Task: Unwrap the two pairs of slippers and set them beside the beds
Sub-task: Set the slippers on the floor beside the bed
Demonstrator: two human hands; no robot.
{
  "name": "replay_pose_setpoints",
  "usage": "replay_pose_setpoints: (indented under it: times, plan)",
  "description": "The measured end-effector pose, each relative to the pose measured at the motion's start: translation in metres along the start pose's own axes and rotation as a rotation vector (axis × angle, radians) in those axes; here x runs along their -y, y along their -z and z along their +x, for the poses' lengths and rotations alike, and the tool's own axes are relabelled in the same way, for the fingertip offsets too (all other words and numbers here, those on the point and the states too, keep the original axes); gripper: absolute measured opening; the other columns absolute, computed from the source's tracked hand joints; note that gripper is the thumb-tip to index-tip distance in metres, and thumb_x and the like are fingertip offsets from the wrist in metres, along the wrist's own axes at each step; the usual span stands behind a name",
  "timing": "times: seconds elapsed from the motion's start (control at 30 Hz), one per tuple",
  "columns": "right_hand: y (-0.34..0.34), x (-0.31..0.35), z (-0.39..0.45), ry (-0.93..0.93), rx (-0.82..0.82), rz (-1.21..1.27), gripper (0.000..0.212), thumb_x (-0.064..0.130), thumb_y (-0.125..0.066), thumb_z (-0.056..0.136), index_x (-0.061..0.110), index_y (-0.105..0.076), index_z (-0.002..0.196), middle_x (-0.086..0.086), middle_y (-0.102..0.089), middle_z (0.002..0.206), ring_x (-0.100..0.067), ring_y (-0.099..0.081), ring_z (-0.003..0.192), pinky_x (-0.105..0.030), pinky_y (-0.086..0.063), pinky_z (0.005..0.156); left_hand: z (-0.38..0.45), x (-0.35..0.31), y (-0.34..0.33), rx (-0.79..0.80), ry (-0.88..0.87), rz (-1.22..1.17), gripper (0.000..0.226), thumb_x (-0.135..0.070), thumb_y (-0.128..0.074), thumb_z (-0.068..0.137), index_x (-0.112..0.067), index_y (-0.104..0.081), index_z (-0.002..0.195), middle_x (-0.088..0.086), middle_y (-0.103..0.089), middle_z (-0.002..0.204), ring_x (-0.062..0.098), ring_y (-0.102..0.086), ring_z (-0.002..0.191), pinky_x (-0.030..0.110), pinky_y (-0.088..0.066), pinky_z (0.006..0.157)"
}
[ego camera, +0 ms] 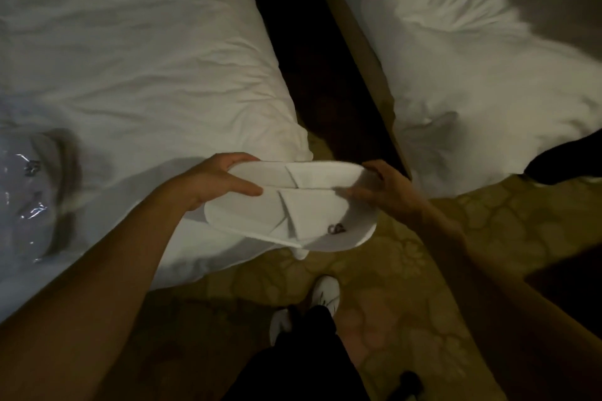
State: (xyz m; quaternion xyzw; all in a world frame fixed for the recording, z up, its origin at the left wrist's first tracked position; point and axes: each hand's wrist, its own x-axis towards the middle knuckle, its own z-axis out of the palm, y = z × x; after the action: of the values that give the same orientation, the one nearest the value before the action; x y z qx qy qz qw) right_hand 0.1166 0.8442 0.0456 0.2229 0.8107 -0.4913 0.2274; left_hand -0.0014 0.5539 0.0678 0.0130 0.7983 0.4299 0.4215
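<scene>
I hold a pair of flat white slippers point(303, 205) side by side in the air, over the corner of the left bed point(130, 58). A small dark logo shows on the nearer slipper. My left hand point(218, 180) grips their heel end, thumb on top. My right hand point(381, 189) grips the toe end, fingers curled over the edge. A second pair of slippers in clear plastic wrap point(29, 198) lies on the left bed at the far left. The right bed point(472, 58) stands across a dark gap.
Patterned carpet point(423, 270) covers the floor below. My own white shoes point(325, 293) and dark trousers show at the bottom centre. A dark object point(560, 162) lies at the right bed's edge. The narrow aisle point(319, 75) between the beds is dark.
</scene>
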Motion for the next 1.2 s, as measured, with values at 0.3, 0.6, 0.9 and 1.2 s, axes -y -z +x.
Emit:
replay_pose_setpoints:
  times: [0.3, 0.6, 0.9, 1.2]
  plan:
    - [-0.004, -0.036, 0.004, 0.031, 0.252, -0.165, 0.049, 0.053, -0.083, 0.060, 0.039, -0.059, 0.101, 0.016, -0.064, 0.104, -0.012, -0.062, 0.102, -0.039, -0.052, 0.090, 0.034, -0.027, -0.017, 0.080, -0.161, 0.335, 0.053, -0.033, -0.087, 0.066, -0.035, -0.065, 0.114, -0.008, -0.062, 0.111, 0.013, -0.059, 0.102, 0.032, -0.053, 0.090]
    - [0.001, -0.105, -0.016, -0.019, -0.119, 0.509, 0.045, 0.019, -0.077, 0.075, 0.021, -0.058, 0.116, 0.011, -0.069, 0.103, 0.000, -0.070, 0.088, -0.025, -0.060, 0.072, 0.074, -0.020, -0.112, -0.276, -0.029, -0.421, 0.079, -0.046, -0.082, 0.065, -0.021, -0.050, 0.132, -0.005, -0.068, 0.110, 0.022, -0.067, 0.103, 0.041, -0.055, 0.091]
    - [0.013, -0.143, 0.069, -0.076, -0.121, 0.619, 0.046, 0.020, -0.077, 0.078, 0.016, -0.055, 0.119, 0.009, -0.066, 0.106, -0.010, -0.065, 0.098, -0.018, -0.053, 0.064, 0.115, 0.015, -0.257, -0.384, 0.172, -0.681, 0.077, -0.034, -0.083, 0.062, -0.024, -0.056, 0.132, -0.004, -0.067, 0.123, 0.014, -0.063, 0.108, 0.034, -0.052, 0.094]
    - [0.014, -0.222, 0.165, -0.156, -0.134, 0.677, 0.030, 0.033, -0.055, 0.095, 0.016, -0.050, 0.120, 0.001, -0.060, 0.114, -0.017, -0.059, 0.104, -0.033, -0.050, 0.078, 0.219, 0.053, -0.294, -0.455, 0.192, -0.764, 0.055, -0.013, -0.081, 0.072, -0.017, -0.062, 0.123, 0.004, -0.071, 0.113, 0.020, -0.067, 0.103, 0.040, -0.054, 0.094]
